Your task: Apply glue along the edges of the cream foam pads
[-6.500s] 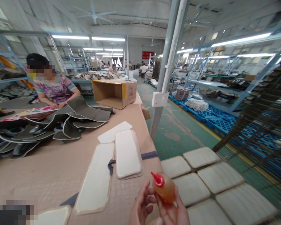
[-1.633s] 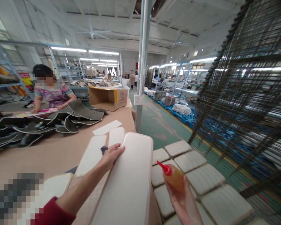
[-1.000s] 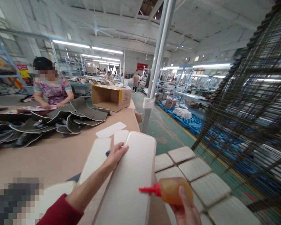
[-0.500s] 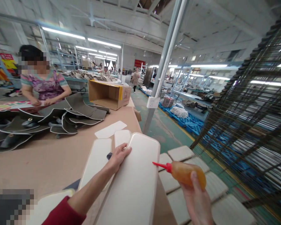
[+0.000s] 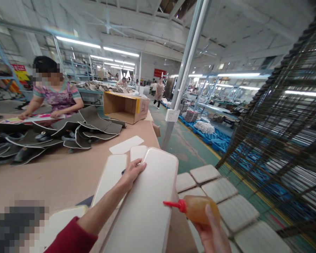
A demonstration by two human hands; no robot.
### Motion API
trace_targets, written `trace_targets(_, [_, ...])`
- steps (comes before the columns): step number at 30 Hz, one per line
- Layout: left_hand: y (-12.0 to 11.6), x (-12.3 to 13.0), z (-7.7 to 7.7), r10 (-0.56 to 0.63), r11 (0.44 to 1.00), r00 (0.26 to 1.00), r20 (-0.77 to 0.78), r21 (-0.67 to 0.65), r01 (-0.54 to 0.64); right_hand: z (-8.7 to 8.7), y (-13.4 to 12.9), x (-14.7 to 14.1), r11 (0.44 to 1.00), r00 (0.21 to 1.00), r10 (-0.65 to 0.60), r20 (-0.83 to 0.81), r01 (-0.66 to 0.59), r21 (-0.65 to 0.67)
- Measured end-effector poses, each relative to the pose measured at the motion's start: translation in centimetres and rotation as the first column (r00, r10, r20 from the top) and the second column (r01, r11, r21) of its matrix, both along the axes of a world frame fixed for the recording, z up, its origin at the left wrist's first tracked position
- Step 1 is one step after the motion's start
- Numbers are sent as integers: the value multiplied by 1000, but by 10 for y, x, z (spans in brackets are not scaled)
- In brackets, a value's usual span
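A long white panel point(image 5: 147, 196) with rounded corners lies tilted in front of me. My left hand point(image 5: 134, 172) is closed on its left edge, thumb on top. In my right hand point(image 5: 213, 232) is a squeeze bottle point(image 5: 200, 209) of amber liquid, probably glue. Its red nozzle points left, with the tip at the panel's face near the right edge. Beneath and to the left of my forearm lies another white panel point(image 5: 109, 175). A smaller white piece point(image 5: 138, 151) sits behind my left hand, and a thin flat white sheet point(image 5: 126, 144) lies beyond.
Dark grey panels with white edges point(image 5: 94, 119) are heaped at left on the brown table point(image 5: 76, 175). An open cardboard box point(image 5: 123, 107) stands at the far end. A co-worker point(image 5: 55, 95) works across the table. Right are cream pads point(image 5: 221, 189) and a wire rack point(image 5: 279, 116).
My right hand and the bottle have moved left and down, bringing the nozzle along the panel's right side toward me. My left hand keeps its hold. The view has shifted slightly.
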State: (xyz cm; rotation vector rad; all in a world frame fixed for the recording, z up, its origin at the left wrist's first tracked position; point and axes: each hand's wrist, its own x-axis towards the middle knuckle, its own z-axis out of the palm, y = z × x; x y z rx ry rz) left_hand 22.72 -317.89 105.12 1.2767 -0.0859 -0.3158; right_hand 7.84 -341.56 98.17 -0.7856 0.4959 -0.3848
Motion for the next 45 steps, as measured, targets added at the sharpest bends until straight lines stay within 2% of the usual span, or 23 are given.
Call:
trace_targets(2, [-5, -3, 3, -6, 1000, 1000, 14, 16, 6, -4, -3, -7, 1000, 1000, 1, -21, -1, 28])
trace_targets(7, [-21, -14, 10, 1, 1000, 999, 54, 26, -3, -13, -18, -24, 986, 987, 161, -21, -160, 47])
trace_targets(10, [-30, -21, 16, 6, 1000, 995, 95, 30, -9, -15, -27, -30, 982, 982, 188, -23, -187, 16])
trace_targets(17, [-43, -36, 25, -13, 995, 981, 195, 101, -7, -23, -39, -34, 967, 966, 247, -77, -240, 90])
trace_targets(21, [-42, -32, 34, 60, 997, 982, 182, 43, -69, -17, -37, -42, 957, 957, 277, -90, -267, 115])
trace_targets(23, [-36, -22, 32, 131, 991, 977, 169, 13, -135, -11, -33, -46, 957, 960, 261, -103, -243, 160])
trace_targets(26, [-22, -2, 9, 234, 966, 959, 160, 74, -248, -3, -29, -49, 962, 978, 198, -66, -181, 207])
trace_targets(28, [-11, 8, -19, 293, 919, 939, 178, 217, -328, 0, -28, -49, 968, 991, 137, -14, -130, 213])
trace_targets(29, [-5, 11, -36, 310, 875, 930, 196, 324, -359, 2, -28, -49, 969, 995, 100, 9, -100, 224])
trace_targets(32, [9, 13, -81, 339, 811, 921, 189, 438, -389, 7, -30, -49, 962, 998, 23, 51, -36, 269])
trace_targets(34, [16, 9, -103, 346, 782, 919, 189, 483, -394, 13, -32, -49, 958, 997, 6, 82, -29, 286])
trace_targets(36, [20, 5, -118, 348, 753, 916, 199, 523, -400, 21, -32, -48, 957, 993, 8, 118, -42, 288])
trace_targets(40, [22, 3, -137, 376, 688, 907, 191, 598, -411, 31, -29, -46, 962, 986, 44, 160, -85, 260])
trace_targets(43, [24, 4, -147, 393, 648, 903, 171, 645, -405, 25, -29, -44, 958, 987, 42, 153, -84, 276])
trace_targets(45, [24, 5, -149, 366, 654, 916, 162, 656, -377, 16, -31, -42, 954, 993, 41, 109, -71, 293])
